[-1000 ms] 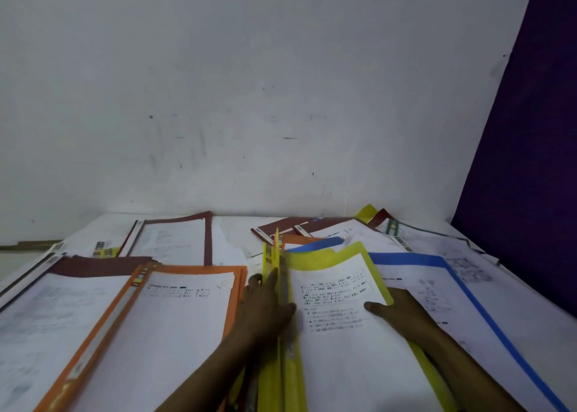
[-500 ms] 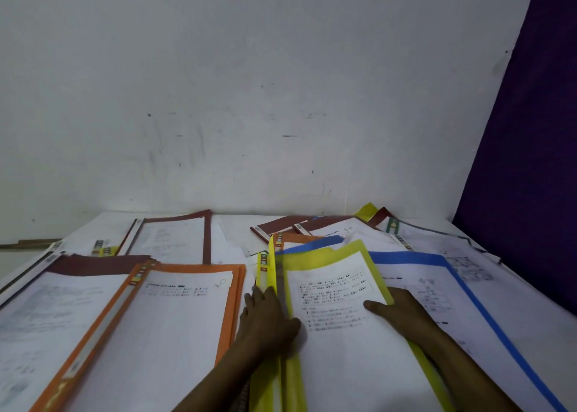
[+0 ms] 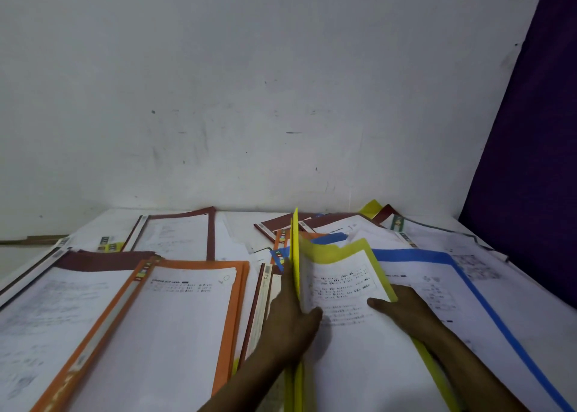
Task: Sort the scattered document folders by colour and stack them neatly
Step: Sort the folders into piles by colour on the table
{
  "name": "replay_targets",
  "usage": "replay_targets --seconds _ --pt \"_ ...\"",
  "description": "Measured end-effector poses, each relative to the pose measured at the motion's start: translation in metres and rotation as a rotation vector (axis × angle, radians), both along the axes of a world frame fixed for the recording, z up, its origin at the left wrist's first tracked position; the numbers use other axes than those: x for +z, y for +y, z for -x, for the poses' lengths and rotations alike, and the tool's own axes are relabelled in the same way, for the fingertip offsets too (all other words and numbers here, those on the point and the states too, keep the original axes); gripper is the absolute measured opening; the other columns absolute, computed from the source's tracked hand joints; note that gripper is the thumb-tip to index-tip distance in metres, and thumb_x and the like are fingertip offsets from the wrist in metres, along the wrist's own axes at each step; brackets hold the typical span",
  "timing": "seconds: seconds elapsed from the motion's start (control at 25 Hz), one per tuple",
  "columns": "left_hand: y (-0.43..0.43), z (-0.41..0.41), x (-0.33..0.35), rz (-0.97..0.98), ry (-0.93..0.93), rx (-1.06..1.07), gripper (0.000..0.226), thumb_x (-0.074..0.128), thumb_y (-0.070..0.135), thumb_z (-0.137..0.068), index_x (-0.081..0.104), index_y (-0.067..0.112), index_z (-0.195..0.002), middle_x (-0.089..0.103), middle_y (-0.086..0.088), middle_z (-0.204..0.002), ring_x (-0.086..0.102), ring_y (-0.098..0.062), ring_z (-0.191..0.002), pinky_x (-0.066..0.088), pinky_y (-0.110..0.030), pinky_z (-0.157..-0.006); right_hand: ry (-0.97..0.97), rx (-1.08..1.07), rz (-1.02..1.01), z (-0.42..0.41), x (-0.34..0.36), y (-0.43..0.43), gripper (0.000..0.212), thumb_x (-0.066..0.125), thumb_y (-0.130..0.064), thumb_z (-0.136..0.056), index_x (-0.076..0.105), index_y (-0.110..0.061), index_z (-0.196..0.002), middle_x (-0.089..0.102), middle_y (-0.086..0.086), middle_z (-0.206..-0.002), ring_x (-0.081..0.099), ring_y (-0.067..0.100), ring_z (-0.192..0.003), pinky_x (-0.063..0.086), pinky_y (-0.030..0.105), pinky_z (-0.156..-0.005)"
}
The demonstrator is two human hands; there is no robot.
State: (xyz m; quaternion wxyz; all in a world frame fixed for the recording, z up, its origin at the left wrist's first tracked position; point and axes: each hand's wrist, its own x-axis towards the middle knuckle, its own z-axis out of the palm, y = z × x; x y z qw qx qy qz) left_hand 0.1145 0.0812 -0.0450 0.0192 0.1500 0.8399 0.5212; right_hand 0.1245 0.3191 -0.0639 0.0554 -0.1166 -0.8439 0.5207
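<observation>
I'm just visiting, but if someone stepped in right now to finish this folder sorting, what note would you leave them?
Left hand: grips the raised spine edge of the yellow plastic folders, thumb on the top printed sheet.
Right hand: rests on their right edge; whether its fingers curl under is hidden.
Orange plastic folder stack lies left; a blue-edged folder right, partly under the yellow ones; maroon folders behind and far left.
Done: orange looks gathered. Left: square the yellow pile, then collect blue, maroon and the mixed heap at the back.
</observation>
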Motion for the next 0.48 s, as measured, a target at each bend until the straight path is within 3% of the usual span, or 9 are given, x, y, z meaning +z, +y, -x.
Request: replay_targets --seconds 0.08,0.16,0.24,0.36,0.48 --pt "-0.008 0.002 -0.005 -0.084 -0.133 0.051 0.091 0.069 0.017 -0.087 0.009 0.032 -0.153 0.042 0.022 -0.125 0.056 -0.012 -0.115 0.051 -0.030 -0.090 -0.001 0.002 -0.007 0.001 0.000 -0.002 0.016 0.067 -0.020 -0.091 0.062 -0.029 -0.103 0.059 -0.023 -0.085 0.057 -0.004 -0.078 0.038 0.007 -0.056" --pt "-0.024 0.015 -0.008 -0.220 -0.306 0.070 0.066 0.069 0.005 -0.084 0.040 0.016 -0.143 0.062 0.005 -0.122 0.066 -0.022 -0.106 0.056 -0.041 -0.092 0.001 -0.016 0.016 0.000 0.002 -0.002 0.015 0.068 -0.020 -0.091 0.062 -0.027 -0.103 0.060 -0.021 -0.085 0.057 -0.003 -0.078 0.039 0.009 -0.057" --pt "-0.040 0.018 -0.002 -0.361 -0.395 0.059 0.051 0.068 -0.002 -0.083 0.054 0.010 -0.130 0.073 -0.009 -0.107 0.072 -0.027 -0.092 0.059 -0.044 -0.083 0.005 -0.026 0.045 -0.003 0.007 -0.008 0.012 0.069 -0.023 -0.090 0.065 -0.025 -0.101 0.066 -0.015 -0.087 0.062 0.003 -0.079 0.043 0.013 -0.058" --pt "-0.051 0.009 0.031 -0.510 -0.297 -0.031 0.039 0.065 -0.006 -0.086 0.059 0.010 -0.120 0.075 -0.009 -0.094 0.074 -0.021 -0.078 0.058 -0.029 -0.065 0.126 -0.089 0.108 -0.006 0.024 -0.018 0.019 0.071 -0.034 -0.086 0.072 -0.021 -0.100 0.076 0.003 -0.095 0.072 0.016 -0.081 0.054 0.024 -0.065" --pt "-0.062 0.011 0.068 -0.619 -0.131 -0.138 0.034 0.068 -0.003 -0.084 0.062 0.013 -0.114 0.073 -0.016 -0.105 0.071 -0.031 -0.093 0.060 -0.041 -0.080 0.292 0.038 0.502 -0.002 0.053 -0.034 0.041 0.068 -0.036 -0.086 0.063 -0.022 -0.124 0.072 0.006 -0.114 0.069 0.026 -0.104 0.056 0.039 -0.086"
